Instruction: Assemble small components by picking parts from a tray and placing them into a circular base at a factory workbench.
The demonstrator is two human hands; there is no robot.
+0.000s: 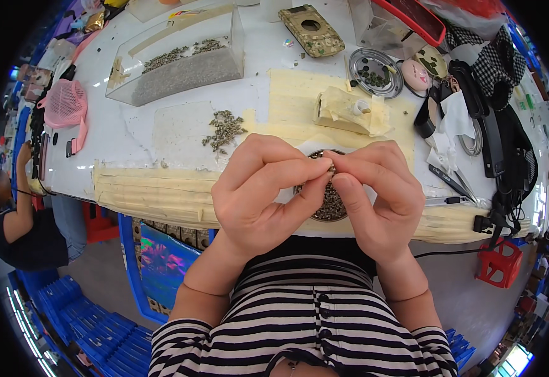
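My left hand (pixel 259 195) and my right hand (pixel 384 198) meet over a round dish (pixel 332 220) at the table's front edge. Both are closed in a pinch, thumbs and forefingers nearly touching. A tiny piece (pixel 331 168) shows between the fingertips, too small to name. Many small tan-and-grey parts (pixel 331 206) fill the dish, partly hidden by my fingers. To the left, a loose pile of similar parts (pixel 224 129) lies on the table. Behind the dish sits a block wrapped in cream tape (pixel 350 112).
A transparent box (pixel 180 78) with grey parts stands at the back left. A camouflaged model tank hull (pixel 312 31) lies at the back, near a round dish of green parts (pixel 375 74). Tweezers (pixel 451 181), straps and black cloth crowd the right. Another person (pixel 26 226) sits at left.
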